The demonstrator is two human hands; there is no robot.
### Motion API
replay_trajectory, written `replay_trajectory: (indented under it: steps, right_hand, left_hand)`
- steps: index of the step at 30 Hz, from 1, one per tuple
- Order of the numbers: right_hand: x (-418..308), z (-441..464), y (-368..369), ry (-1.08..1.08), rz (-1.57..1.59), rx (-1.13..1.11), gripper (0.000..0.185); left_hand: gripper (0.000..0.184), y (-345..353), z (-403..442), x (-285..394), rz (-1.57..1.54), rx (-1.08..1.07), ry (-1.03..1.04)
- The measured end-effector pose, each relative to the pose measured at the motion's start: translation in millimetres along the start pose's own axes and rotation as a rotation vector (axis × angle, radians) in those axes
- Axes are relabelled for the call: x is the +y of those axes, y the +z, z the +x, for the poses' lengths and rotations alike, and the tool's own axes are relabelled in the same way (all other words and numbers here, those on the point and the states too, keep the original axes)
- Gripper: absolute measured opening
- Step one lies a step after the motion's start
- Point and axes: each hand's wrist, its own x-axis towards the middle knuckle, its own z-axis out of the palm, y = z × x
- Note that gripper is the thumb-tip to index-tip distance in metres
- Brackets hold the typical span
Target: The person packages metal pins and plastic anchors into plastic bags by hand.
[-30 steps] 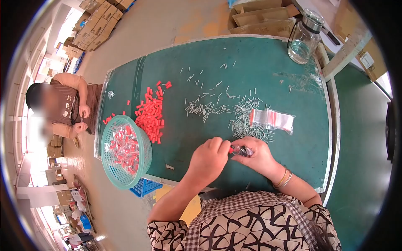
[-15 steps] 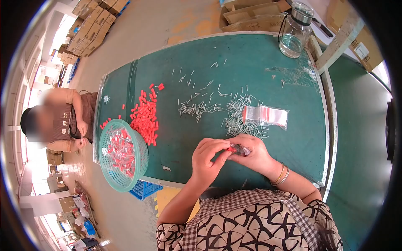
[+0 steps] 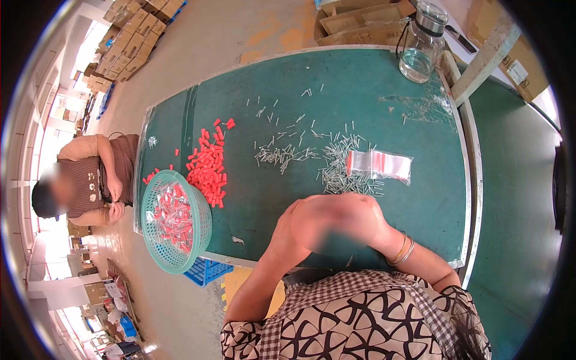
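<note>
My left hand [image 3: 294, 225] and my right hand [image 3: 372, 222] meet over the near edge of the green table. A blur covers their fingers and whatever lies between them. Just beyond the hands is a heap of small metal pins [image 3: 342, 165], with a stack of clear zip bags with red strips [image 3: 381, 165] on its right side. Red plastic plugs [image 3: 207, 168] lie in a pile to the left. Beside them a green mesh basket [image 3: 204, 225] holds filled clear bags [image 3: 174, 219] with red pieces in them.
A glass bottle [image 3: 418, 45] stands at the table's far right corner. Cardboard boxes [image 3: 360, 24] are behind the table [image 3: 270, 210]. Another person [image 3: 90, 174] sits beyond its left end, hands together. A blue crate [image 3: 209, 271] is below the basket.
Both hands have stayed close together while the left fingers moved in toward the right hand. The small bag and red piece seen between them earlier are now lost in the blur.
</note>
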Motion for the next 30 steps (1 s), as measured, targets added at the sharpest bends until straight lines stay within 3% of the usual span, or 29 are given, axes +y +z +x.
replay_trajectory:
  steps: [6, 7, 10, 13, 20, 26, 30]
  right_hand:
    - [0.1, 0.1, -2.1, 0.017, 0.015, 0.006, 0.043]
    - [-1.0, 1.0, -3.4, 0.023, 0.012, 0.002, 0.043]
    - [-3.2, 1.5, -3.7, 0.033, -0.032, -0.023, 0.042]
    - [-2.7, 2.2, -2.1, 0.025, -0.042, -0.021, 0.040]
    - [0.2, 2.4, -3.8, 0.025, -0.042, -0.006, 0.040]
    - [0.4, 2.5, -4.1, 0.027, -0.030, 0.001, 0.041]
    - [-0.8, 2.6, -5.9, 0.068, -0.016, 0.032, 0.042]
  left_hand:
    - [0.023, -5.1, 3.8, -14.5, -0.172, 0.281, -0.092]
    - [0.018, -6.4, 3.8, -22.4, -0.173, 0.321, -0.241]
    - [0.009, -8.2, 13.2, -64.9, 0.055, 0.375, -0.412]
    - [0.013, -7.1, 24.6, -88.9, 0.171, 0.283, -0.522]
    - [0.007, -0.1, 46.2, -100.7, 0.539, 0.043, -0.397]
    - [0.010, -0.2, 54.7, -111.2, 0.564, -0.003, -0.362]
    - [0.007, -7.1, 36.9, -111.5, 0.226, 0.155, -0.490]
